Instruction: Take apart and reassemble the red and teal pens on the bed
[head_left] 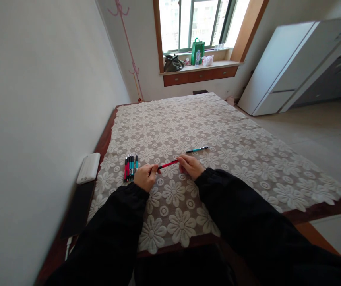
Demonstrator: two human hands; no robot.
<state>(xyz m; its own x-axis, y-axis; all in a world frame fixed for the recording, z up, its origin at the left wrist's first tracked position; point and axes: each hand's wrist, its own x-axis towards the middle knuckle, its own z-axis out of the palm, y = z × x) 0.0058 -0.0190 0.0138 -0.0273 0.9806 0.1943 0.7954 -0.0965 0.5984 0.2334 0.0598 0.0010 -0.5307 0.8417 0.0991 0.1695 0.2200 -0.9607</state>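
Observation:
A red pen (169, 163) with black ends is stretched between my two hands, just above the lace tablecloth (174, 193). My left hand (146, 177) pinches its left end, and the fingers of my right hand (190, 166) are closed on the other end. Beyond my right hand a teal and black pen (197, 149) lies by itself on the cloth. Beside my left hand several red and teal pens (129, 167) lie in a row; my hand partly covers the nearest teal one (136, 160).
At the table's left edge are a white power bank (88, 168) and a dark flat phone-like object (78, 208), with a white cable (68, 247) near it. The wall (39, 119) runs close along that side. A white refrigerator (280, 67) stands beyond, at the right.

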